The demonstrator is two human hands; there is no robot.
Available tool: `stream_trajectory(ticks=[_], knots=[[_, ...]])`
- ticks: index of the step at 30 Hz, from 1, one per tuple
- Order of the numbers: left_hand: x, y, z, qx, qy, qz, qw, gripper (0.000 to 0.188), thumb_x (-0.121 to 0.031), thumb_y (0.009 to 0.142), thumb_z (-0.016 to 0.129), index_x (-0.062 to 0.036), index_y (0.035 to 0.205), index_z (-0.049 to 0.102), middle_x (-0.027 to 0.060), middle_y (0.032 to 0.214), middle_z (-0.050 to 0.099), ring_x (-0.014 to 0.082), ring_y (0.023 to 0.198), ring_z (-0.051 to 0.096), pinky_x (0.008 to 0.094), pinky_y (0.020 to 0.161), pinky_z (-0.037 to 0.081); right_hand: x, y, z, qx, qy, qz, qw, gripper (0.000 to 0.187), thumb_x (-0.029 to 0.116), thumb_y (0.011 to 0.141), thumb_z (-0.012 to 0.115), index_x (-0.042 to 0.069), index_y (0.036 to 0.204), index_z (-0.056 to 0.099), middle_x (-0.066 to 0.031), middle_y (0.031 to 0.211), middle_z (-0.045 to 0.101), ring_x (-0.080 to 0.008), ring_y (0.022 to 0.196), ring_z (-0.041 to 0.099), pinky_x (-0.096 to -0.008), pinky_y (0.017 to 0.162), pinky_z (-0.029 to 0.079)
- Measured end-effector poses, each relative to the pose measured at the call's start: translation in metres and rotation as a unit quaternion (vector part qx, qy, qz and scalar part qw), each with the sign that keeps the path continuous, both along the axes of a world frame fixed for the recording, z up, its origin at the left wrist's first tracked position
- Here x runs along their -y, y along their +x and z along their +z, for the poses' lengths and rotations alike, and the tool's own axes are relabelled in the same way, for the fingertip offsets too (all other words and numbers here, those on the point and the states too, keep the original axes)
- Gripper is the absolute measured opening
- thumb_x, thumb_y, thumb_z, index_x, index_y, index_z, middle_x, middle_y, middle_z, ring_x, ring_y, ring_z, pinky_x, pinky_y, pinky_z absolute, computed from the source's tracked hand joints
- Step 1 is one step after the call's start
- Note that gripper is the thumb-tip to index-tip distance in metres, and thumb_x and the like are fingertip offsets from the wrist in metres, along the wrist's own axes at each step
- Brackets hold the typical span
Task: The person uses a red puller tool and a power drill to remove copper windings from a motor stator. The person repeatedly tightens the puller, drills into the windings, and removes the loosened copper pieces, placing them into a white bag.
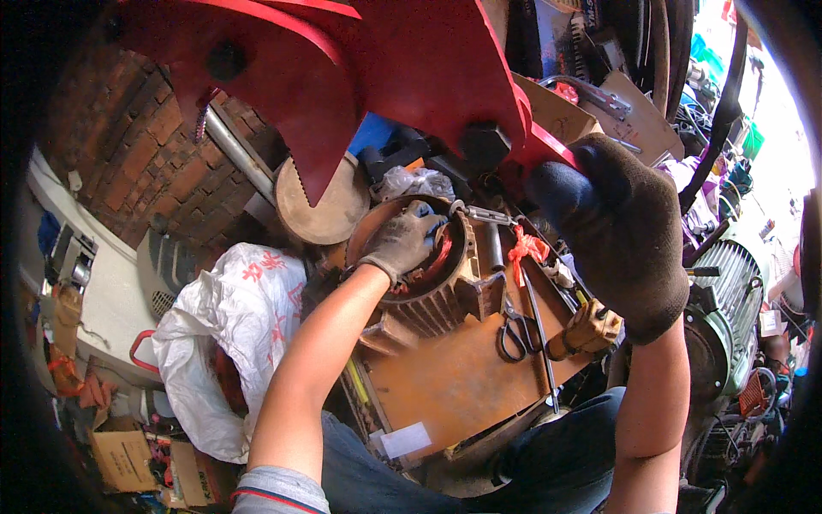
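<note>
Close to the camera, my right hand (pixel 625 231), in a dark knit glove, is closed around a big red metal tool (pixel 402 68). It has pointed jaws with serrated edges and black hex bolts, and part of it runs out of the picture at the top. My left hand (pixel 402 240), in a grey glove, reaches into the rim of a finned motor housing (pixel 424 317). Its fingers are curled at the reddish copper windings (pixel 442 248); what they grip is hidden. Scissors (pixel 515 336) and a long thin rod (pixel 539 343) tied with red plastic lie to the right.
The housing rests by a brown board (pixel 445 377). A white woven sack (pixel 231 343) stands left, a round wooden disc (pixel 321 201) behind. A green finned motor (pixel 728 308) sits at right. A brick wall (pixel 145 154) is at far left; my knees are close below.
</note>
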State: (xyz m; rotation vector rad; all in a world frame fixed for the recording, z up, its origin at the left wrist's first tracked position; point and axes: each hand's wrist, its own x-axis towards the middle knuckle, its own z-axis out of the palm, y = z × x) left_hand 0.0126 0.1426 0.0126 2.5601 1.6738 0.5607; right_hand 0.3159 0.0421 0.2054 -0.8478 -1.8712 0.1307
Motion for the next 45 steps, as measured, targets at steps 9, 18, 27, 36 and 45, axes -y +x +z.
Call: stream_trajectory(ticks=[9, 18, 27, 36, 45], knots=[[0.011, -0.015, -0.004, -0.107, 0.028, -0.043, 0.993, 0.028, -0.011, 0.083, 0.067, -0.0098, 0.11, 0.073, 0.0219, 0.138, 0.05, 0.0402, 0.114, 0.062, 0.048, 0.099, 0.05, 0.001, 0.0, 0.002, -0.019, -0.013, 0.019, 1.0, 0.032, 0.032, 0.096, 0.067, 0.001, 0.087, 0.064, -0.0093, 0.066, 0.06, -0.0159, 0.058, 0.057, -0.0329, 0.056, 0.046], [0.018, -0.016, -0.006, -0.014, -0.091, 0.209, 0.974, 0.06, -0.025, 0.084, 0.075, 0.0002, 0.132, 0.048, 0.0281, 0.121, 0.063, 0.0448, 0.113, 0.062, 0.0505, 0.095, 0.05, 0.015, 0.003, 0.012, 0.02, -0.042, -0.031, 0.998, 0.019, 0.02, 0.092, 0.07, 0.002, 0.094, 0.067, -0.0138, 0.07, 0.063, -0.0222, 0.06, 0.06, -0.0348, 0.059, 0.048], [0.005, -0.006, -0.026, 0.098, -0.025, 0.244, 0.965, 0.057, -0.028, 0.088, 0.072, 0.0001, 0.132, 0.049, 0.0267, 0.118, 0.065, 0.0419, 0.108, 0.066, 0.0496, 0.091, 0.052, 0.012, 0.003, 0.011, 0.014, -0.055, -0.023, 0.998, 0.029, 0.031, 0.094, 0.068, 0.002, 0.096, 0.067, -0.0132, 0.072, 0.064, -0.0223, 0.063, 0.062, -0.0348, 0.06, 0.048], [0.039, -0.012, 0.042, 0.027, -0.188, 0.136, 0.972, 0.019, -0.024, 0.089, 0.072, -0.0043, 0.089, 0.071, 0.0122, 0.086, 0.07, 0.024, 0.079, 0.067, 0.0393, 0.075, 0.054, 0.011, 0.004, 0.009, 0.012, -0.053, -0.026, 0.998, 0.037, 0.039, 0.094, 0.07, 0.002, 0.097, 0.068, -0.0129, 0.073, 0.065, -0.0226, 0.064, 0.063, -0.0348, 0.061, 0.049], [0.134, 0.128, 0.026, 0.216, -0.072, -0.169, 0.959, 0.078, -0.043, 0.087, 0.074, -0.0015, 0.144, 0.042, 0.0307, 0.147, 0.039, 0.0444, 0.137, 0.042, 0.0489, 0.111, 0.039, 0.022, -0.001, 0.018, 0.055, -0.062, -0.102, 0.991, 0.021, 0.02, 0.096, 0.062, 0.0, 0.094, 0.066, -0.0081, 0.074, 0.066, -0.0122, 0.067, 0.062, -0.0299, 0.06, 0.047]])
